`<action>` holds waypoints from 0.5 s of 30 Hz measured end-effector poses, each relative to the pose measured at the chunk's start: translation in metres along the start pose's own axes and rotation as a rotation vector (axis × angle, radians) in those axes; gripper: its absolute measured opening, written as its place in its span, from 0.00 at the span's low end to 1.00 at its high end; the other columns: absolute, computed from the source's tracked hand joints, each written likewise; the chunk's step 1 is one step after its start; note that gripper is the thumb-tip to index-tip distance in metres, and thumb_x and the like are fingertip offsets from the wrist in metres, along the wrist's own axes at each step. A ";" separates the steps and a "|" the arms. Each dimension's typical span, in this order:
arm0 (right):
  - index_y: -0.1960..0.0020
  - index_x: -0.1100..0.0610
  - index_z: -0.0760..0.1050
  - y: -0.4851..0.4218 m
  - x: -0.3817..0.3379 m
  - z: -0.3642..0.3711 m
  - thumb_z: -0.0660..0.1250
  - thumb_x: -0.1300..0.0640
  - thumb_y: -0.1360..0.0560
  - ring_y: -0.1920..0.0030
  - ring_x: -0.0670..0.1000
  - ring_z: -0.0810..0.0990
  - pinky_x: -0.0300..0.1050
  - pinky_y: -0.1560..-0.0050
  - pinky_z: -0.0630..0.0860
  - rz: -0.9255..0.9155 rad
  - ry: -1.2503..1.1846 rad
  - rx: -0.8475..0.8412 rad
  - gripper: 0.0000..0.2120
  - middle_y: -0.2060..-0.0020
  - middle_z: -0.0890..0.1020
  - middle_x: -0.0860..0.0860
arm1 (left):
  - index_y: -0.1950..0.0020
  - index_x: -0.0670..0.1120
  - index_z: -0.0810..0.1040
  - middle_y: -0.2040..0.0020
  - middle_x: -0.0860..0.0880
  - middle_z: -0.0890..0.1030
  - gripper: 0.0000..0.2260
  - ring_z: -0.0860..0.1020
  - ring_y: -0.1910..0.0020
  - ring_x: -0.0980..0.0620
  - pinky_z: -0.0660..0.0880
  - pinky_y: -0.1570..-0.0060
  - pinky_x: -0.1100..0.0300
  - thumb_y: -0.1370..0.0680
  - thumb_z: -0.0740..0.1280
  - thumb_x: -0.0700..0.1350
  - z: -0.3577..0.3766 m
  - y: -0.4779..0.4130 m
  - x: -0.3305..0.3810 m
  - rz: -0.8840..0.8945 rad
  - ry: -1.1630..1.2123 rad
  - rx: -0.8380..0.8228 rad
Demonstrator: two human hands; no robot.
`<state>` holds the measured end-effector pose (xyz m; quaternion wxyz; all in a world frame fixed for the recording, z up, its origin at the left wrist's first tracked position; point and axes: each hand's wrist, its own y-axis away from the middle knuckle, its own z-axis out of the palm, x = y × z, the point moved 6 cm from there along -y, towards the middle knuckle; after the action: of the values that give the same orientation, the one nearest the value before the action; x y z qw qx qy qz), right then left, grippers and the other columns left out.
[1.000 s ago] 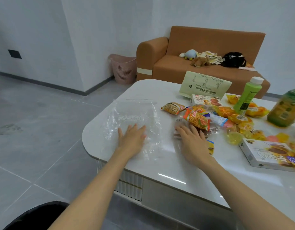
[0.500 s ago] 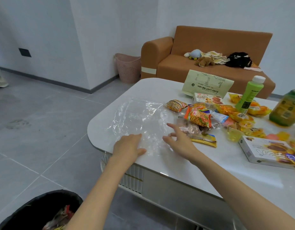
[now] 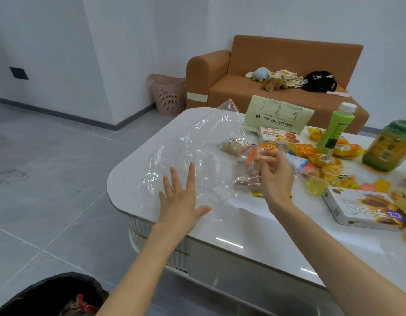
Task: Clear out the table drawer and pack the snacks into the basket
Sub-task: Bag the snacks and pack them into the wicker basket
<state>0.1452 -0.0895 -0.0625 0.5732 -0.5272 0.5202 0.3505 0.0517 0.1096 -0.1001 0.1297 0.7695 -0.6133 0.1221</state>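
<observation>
A crumpled clear plastic bag [image 3: 197, 142] lies on the left end of the white table [image 3: 243, 226], its far side billowing up off the top. My left hand [image 3: 181, 201] presses flat on the bag's near part, fingers spread. My right hand [image 3: 275, 176] is raised at the bag's right edge, fingers curled and blurred, apparently pinching the plastic. Right behind it lies a heap of snacks [image 3: 320, 158]: orange packets, jelly cups, wrapped sausages. A pink basket [image 3: 169, 96] stands on the floor beside the sofa. No drawer shows.
On the table stand a green bottle [image 3: 334, 131], a green-capped jar [image 3: 389, 147], a pale green packet [image 3: 277, 115], a small cookie box [image 3: 279, 136] and a white biscuit box [image 3: 361, 208]. A black-lined bin [image 3: 49, 293] sits at the lower left. An orange sofa [image 3: 288, 58] stands behind.
My right hand left the snack pile, came to the bag's right edge and rose with curled fingers. The bag's far side lifted. My left hand stayed flat on the bag.
</observation>
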 end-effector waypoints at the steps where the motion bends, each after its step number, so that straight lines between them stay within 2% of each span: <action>1: 0.46 0.56 0.73 -0.003 0.000 -0.009 0.59 0.63 0.20 0.63 0.54 0.82 0.41 0.71 0.77 0.013 -0.019 0.056 0.06 0.54 0.82 0.53 | 0.25 0.55 0.28 0.24 0.39 0.33 0.44 0.38 0.25 0.34 0.50 0.28 0.39 0.23 0.62 0.60 0.005 -0.002 0.006 0.012 0.030 -0.035; 4: 0.46 0.55 0.72 -0.008 0.005 -0.032 0.59 0.62 0.19 0.69 0.51 0.81 0.37 0.74 0.74 0.134 -0.154 0.141 0.05 0.51 0.82 0.53 | 0.24 0.62 0.36 0.21 0.48 0.38 0.35 0.39 0.24 0.35 0.48 0.30 0.33 0.22 0.55 0.65 0.028 -0.007 0.018 0.068 -0.087 -0.196; 8: 0.50 0.53 0.73 -0.008 0.017 -0.058 0.64 0.63 0.21 0.59 0.48 0.81 0.34 0.71 0.76 0.306 -0.307 0.187 0.06 0.47 0.79 0.54 | 0.24 0.66 0.44 0.21 0.53 0.42 0.28 0.41 0.24 0.36 0.46 0.32 0.31 0.22 0.52 0.66 0.036 -0.019 0.014 0.070 -0.157 -0.261; 10: 0.46 0.56 0.73 -0.008 0.020 -0.076 0.62 0.63 0.20 0.57 0.49 0.81 0.34 0.68 0.78 0.338 -0.359 0.263 0.05 0.45 0.80 0.56 | 0.24 0.65 0.46 0.21 0.55 0.43 0.27 0.41 0.23 0.38 0.46 0.32 0.31 0.21 0.50 0.65 0.030 -0.027 0.008 0.020 -0.136 -0.241; 12: 0.44 0.57 0.74 -0.008 0.016 -0.093 0.62 0.62 0.20 0.58 0.47 0.82 0.34 0.66 0.79 0.332 -0.378 0.291 0.06 0.47 0.81 0.55 | 0.23 0.63 0.49 0.21 0.55 0.41 0.25 0.38 0.24 0.39 0.43 0.33 0.29 0.20 0.48 0.64 0.022 -0.031 0.005 -0.007 -0.149 -0.205; 14: 0.44 0.57 0.75 -0.006 0.003 -0.106 0.63 0.61 0.20 0.60 0.44 0.82 0.35 0.62 0.80 0.268 -0.359 0.263 0.06 0.52 0.83 0.52 | 0.23 0.59 0.51 0.21 0.52 0.40 0.24 0.35 0.24 0.40 0.38 0.32 0.31 0.19 0.47 0.62 0.014 -0.032 0.013 0.029 -0.149 -0.097; 15: 0.46 0.57 0.76 -0.005 -0.007 -0.111 0.65 0.60 0.21 0.60 0.44 0.83 0.35 0.60 0.80 0.203 -0.329 0.237 0.05 0.53 0.83 0.52 | 0.22 0.57 0.53 0.21 0.51 0.41 0.24 0.36 0.23 0.42 0.38 0.30 0.34 0.18 0.47 0.59 0.009 -0.030 0.021 0.060 -0.076 -0.018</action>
<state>0.1231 -0.1972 -0.0441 0.6703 -0.3368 0.5075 0.4240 0.0861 0.0935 -0.1023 0.1096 0.7536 -0.6417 0.0911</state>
